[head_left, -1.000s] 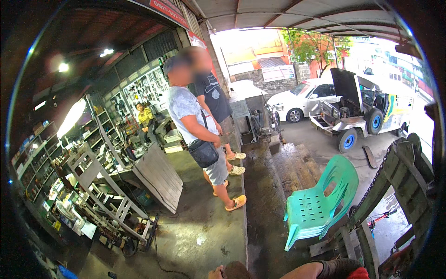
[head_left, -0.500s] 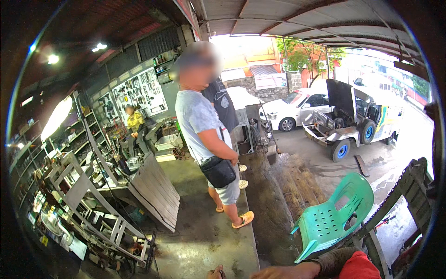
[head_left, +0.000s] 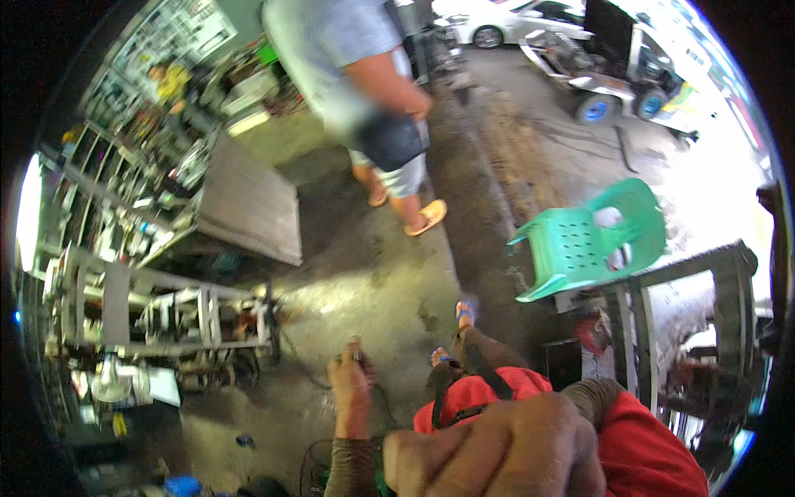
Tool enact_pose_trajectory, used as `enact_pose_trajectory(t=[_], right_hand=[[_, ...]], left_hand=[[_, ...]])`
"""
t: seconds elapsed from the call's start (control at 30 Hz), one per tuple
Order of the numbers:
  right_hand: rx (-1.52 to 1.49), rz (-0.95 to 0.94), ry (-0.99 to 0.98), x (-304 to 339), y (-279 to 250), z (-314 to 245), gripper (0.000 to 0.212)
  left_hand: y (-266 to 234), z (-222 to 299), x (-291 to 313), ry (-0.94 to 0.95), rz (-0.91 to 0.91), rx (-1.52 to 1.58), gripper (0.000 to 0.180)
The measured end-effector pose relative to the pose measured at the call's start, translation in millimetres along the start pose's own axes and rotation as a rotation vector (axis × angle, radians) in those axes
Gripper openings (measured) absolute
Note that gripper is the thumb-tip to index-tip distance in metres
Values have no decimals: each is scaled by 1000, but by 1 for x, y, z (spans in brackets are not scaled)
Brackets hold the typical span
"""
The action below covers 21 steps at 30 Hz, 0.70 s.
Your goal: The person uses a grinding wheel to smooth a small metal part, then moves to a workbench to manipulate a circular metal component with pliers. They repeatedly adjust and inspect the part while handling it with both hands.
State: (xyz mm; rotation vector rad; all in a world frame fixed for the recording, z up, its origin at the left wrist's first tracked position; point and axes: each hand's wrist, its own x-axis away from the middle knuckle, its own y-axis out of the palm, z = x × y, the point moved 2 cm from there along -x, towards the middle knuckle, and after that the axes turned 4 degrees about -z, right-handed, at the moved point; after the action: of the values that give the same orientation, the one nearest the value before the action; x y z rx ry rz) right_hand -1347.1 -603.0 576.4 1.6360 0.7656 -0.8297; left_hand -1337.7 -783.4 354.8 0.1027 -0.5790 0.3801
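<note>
My left hand is held out low over the concrete floor, its fingers pinched around something small and dark that I cannot make out. Close to the camera, my right hand is curled into a fist in front of my red top. Its knuckles face up, and whatever is inside the fingers is hidden. My sandalled feet show below, beside the wooden strip of floor.
A green plastic chair stands to the right. Ahead is a person in a grey shirt with a black bag. A workbench and a metal frame fill the left; a vehicle with its hood raised is far right.
My view has tipped down, so my feet and more of both arms show. My right hand has come up close to the camera, curled. The chair stays in place.
</note>
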Motion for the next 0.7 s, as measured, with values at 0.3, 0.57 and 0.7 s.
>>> enact_pose_trajectory(t=[0.3, 0.57, 0.7], right_hand=[[-110, -43, 235, -48, -71, 38, 22], [11, -587, 960, -92, -233, 45, 32], [695, -29, 1427, -42, -300, 60, 29]], left_hand=[[-23, -1, -77, -180, 66, 48, 34], [5, 148, -179, 217, -99, -569, 48], [77, 260, -196, 949, -191, -959, 18]])
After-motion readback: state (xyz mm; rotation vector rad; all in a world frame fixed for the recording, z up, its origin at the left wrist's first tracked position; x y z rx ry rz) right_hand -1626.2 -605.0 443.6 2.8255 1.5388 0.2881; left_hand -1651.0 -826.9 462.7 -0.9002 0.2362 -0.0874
